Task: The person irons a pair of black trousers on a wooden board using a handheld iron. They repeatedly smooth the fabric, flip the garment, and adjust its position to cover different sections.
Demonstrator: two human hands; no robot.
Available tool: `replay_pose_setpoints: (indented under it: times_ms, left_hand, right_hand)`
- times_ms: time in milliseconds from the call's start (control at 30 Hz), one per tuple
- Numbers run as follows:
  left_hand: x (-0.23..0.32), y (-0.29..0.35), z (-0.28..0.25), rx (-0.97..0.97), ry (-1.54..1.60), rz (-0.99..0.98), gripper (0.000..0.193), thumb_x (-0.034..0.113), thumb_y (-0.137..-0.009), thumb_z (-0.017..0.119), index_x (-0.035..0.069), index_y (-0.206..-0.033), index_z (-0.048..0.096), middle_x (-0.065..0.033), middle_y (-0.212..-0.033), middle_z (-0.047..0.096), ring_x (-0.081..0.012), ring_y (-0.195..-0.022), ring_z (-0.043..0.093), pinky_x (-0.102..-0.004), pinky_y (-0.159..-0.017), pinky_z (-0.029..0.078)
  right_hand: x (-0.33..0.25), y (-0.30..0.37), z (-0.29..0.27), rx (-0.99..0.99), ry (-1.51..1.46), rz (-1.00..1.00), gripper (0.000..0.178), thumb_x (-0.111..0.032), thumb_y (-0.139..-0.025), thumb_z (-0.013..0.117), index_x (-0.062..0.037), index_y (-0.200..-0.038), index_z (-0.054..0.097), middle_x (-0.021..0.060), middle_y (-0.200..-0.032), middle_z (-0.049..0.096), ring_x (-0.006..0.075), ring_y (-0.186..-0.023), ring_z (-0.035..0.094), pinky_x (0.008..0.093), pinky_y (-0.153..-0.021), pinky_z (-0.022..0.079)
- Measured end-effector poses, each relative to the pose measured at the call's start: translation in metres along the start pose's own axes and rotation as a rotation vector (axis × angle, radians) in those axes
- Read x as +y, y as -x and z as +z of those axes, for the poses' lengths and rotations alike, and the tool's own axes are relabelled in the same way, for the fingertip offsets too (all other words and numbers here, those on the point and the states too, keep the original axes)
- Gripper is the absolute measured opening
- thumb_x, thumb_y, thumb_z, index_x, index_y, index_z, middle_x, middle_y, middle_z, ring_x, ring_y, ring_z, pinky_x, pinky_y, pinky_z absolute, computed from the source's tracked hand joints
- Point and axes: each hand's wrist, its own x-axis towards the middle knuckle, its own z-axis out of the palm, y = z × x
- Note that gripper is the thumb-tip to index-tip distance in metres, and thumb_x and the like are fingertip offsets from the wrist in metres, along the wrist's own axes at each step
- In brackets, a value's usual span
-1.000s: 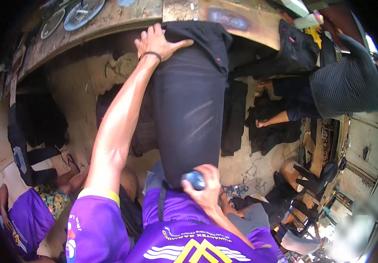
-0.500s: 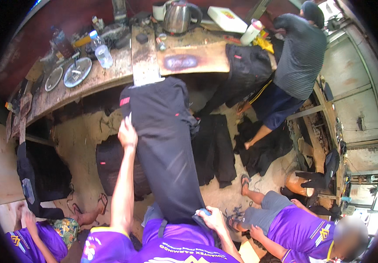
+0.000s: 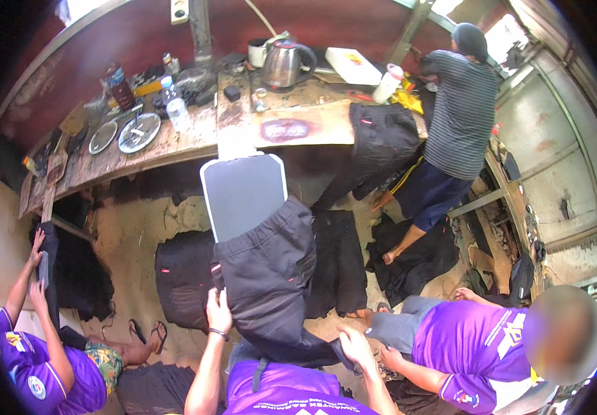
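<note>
A pair of black trousers (image 3: pixel 270 256) is partly drawn over a flat grey board (image 3: pixel 243 194) with a pale rim, which juts from the workbench toward me. The board's far part is bare, and the gathered waistband lies across its near part. My left hand (image 3: pixel 219 312) grips the left edge of the trousers just below the waistband, next to a small red tag. At the lower right, my right hand (image 3: pixel 356 348) is closed on the end of a trouser leg. The near end of the board is hidden inside the cloth.
The wooden workbench (image 3: pixel 167 142) carries a steel kettle (image 3: pixel 284 63), bottles and two round plates. Black garments (image 3: pixel 184 277) lie on the floor. One person (image 3: pixel 457 111) stands at the far right; others sit at the left (image 3: pixel 52 366) and right (image 3: pixel 471 339).
The trousers have slid toward me along the board, baring its grey far part. My left hand has come nearer with them, and my right hand has moved slightly right.
</note>
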Motion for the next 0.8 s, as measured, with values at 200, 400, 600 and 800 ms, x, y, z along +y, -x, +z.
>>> replay_pose_setpoints:
  times_ms: [200,400,600,800]
  left_hand:
    - [0.041,-0.070,0.021,-0.103,0.241,0.110,0.050,0.041,-0.113,0.061,0.001,-0.143,0.064,-0.0107,-0.128,0.074,-0.0202,-0.113,0.067,-0.0372,-0.103,0.051]
    - [-0.044,0.111,-0.015,-0.436,0.356,-0.216,0.056,0.010,-0.105,0.069,-0.004,-0.155,0.049,-0.0125,-0.143,0.067,-0.0216,-0.128,0.064,-0.0379,-0.112,0.051]
    - [-0.050,0.144,0.060,-1.150,-0.141,0.076,0.060,0.015,-0.098,0.075,-0.006,-0.150,0.054,-0.0187,-0.135,0.073,-0.0261,-0.122,0.071,-0.0378,-0.109,0.055]
    - [-0.008,0.145,0.154,-1.231,-0.595,0.632,0.046,0.017,-0.083,0.075,0.002,-0.126,0.065,-0.0219,-0.111,0.070,-0.0416,-0.108,0.068,-0.0489,-0.095,0.056]
  right_hand:
    - [-0.167,-0.186,0.016,-0.168,-0.286,-0.306,0.116,-0.064,-0.099,0.067,0.0095,-0.171,0.013,0.0343,-0.174,0.027,0.0388,-0.163,0.033,0.0395,-0.132,0.029]
    - [-0.075,-0.093,0.035,-0.340,-0.093,-0.090,0.123,-0.077,-0.094,0.063,0.0037,-0.173,0.012,0.0358,-0.165,0.043,0.0433,-0.155,0.045,0.0433,-0.128,0.037]
    - [0.115,0.067,0.029,-0.232,-0.082,0.363,0.083,-0.066,-0.106,0.051,0.0139,-0.123,0.070,0.0413,-0.128,0.068,0.0490,-0.134,0.063,0.0520,-0.113,0.048]
    - [0.145,0.133,0.057,0.160,-0.329,0.589,0.077,-0.058,-0.111,0.050,0.0149,-0.104,0.071,0.0390,-0.113,0.072,0.0501,-0.119,0.069,0.0550,-0.103,0.050]
